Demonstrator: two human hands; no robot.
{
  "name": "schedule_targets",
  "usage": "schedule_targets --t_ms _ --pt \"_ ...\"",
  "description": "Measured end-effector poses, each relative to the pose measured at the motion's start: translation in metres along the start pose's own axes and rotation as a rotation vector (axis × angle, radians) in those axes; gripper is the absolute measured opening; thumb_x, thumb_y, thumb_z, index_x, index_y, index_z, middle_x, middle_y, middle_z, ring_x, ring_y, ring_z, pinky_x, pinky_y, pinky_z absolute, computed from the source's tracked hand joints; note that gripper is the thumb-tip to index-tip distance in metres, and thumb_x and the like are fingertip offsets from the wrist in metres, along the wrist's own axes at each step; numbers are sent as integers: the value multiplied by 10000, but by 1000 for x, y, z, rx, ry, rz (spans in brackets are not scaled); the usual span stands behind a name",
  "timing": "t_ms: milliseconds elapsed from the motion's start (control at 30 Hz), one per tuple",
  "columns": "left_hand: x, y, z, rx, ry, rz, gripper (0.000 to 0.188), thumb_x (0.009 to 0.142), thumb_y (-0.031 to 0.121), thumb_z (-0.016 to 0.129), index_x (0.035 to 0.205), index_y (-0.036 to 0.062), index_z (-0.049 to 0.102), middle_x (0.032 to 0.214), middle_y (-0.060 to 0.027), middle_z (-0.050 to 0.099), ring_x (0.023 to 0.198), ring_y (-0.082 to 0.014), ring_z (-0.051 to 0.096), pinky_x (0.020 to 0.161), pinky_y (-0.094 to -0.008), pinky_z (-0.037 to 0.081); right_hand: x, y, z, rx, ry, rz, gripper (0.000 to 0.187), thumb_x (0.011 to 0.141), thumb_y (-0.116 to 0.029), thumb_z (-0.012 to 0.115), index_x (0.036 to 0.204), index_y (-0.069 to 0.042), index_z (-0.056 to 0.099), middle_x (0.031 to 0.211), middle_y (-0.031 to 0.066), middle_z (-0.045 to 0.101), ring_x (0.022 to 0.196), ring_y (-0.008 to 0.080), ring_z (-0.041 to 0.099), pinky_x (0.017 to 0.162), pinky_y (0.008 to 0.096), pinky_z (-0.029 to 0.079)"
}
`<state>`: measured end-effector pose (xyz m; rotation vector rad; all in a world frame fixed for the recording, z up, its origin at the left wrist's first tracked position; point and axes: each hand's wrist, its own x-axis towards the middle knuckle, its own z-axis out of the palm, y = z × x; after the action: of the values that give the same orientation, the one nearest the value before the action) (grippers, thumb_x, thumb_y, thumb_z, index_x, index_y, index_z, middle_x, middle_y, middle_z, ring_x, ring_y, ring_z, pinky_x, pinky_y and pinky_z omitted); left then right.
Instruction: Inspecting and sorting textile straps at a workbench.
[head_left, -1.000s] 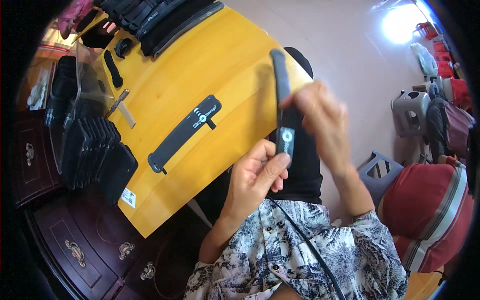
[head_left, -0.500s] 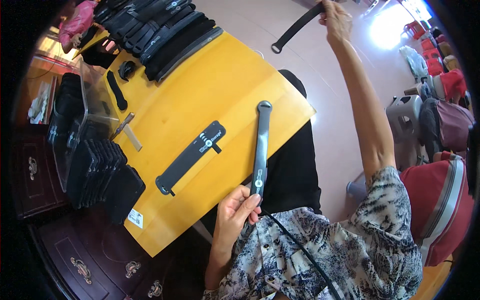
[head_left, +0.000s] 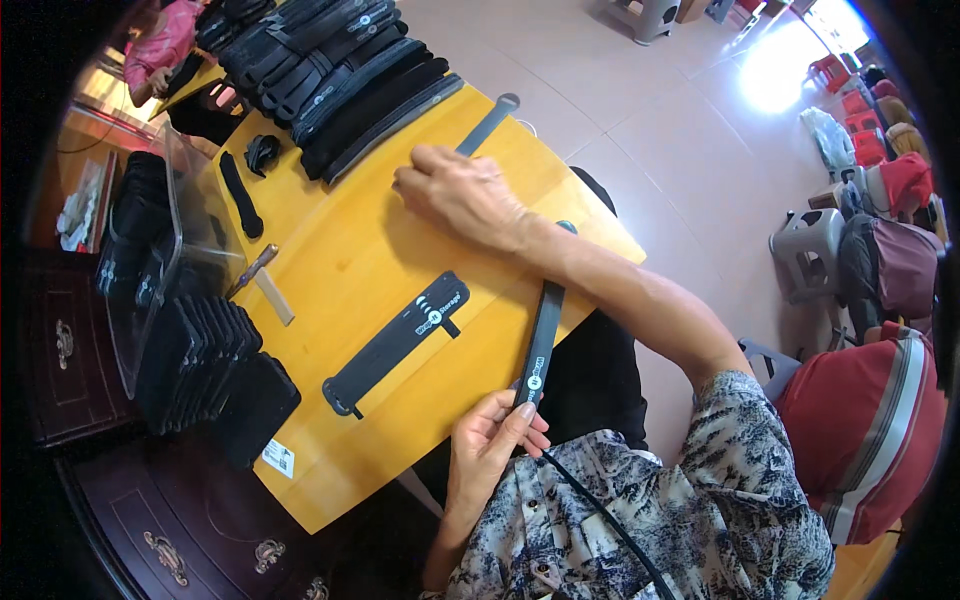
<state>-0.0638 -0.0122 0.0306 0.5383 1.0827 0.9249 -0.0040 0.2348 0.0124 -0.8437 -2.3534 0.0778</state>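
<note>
My left hand (head_left: 495, 435) pinches the lower end of a long black strap (head_left: 543, 330) near the table's front edge, thumb on top. That strap runs up over the edge, and my right forearm crosses its far part. My right hand (head_left: 460, 195) is closed over the far middle of the table, slightly blurred. Out from behind it runs another dark strap (head_left: 487, 126) with a ringed end; its near part is hidden by the hand. A wider black strap (head_left: 395, 345) with white print and a small side tab lies flat between my hands.
Piled black straps (head_left: 330, 90) cover the far left of the yellow table (head_left: 330, 250). Stacked black pieces (head_left: 200, 360) stand beside a clear plastic bin (head_left: 172, 210). A small wood-handled tool (head_left: 255, 268) lies near the bin. Another person's pink sleeve (head_left: 165, 45) shows far left.
My right hand has swung from high over the floor at right to the table, bringing its strap there. My left hand still holds its strap, and the view has shifted slightly.
</note>
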Motion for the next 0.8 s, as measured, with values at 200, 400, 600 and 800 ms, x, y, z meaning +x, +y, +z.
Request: schedule_targets --t_ms 200,400,600,800 --pt "-1 -1 0 16 21 -16 257 945 132 550 1113 -61 569 800 -112 641 627 -151 629 567 -243 505 16 -7 33 -3 -110 -6 157 808 -117 523 833 8 615 899 145 558 868 292 604 666 393 534" --pt "-4 1 1 4 47 -32 274 928 124 579 1132 -58 577 777 -108 639 605 -146 619 559 -236 498 29 -8 44 -17 -132 -40 183 834 -143 539 861 17 623 936 145 553 895 291 595 686 386 540" --pt "-5 -5 1 39 33 -16 304 951 170 566 1155 -55 564 800 -77 630 643 -112 608 579 -213 495 32 -9 54 -11 -159 -9 244 838 -240 609 920 -12 636 976 127 542 945 292 581 741 386 538" --pt "-4 -8 7 40 79 17 314 963 160 536 1187 -60 553 815 -89 632 670 -117 614 611 -224 501 14 -12 9 138 -117 29 243 819 -209 644 965 -15 640 976 135 568 927 311 592 744 385 531"
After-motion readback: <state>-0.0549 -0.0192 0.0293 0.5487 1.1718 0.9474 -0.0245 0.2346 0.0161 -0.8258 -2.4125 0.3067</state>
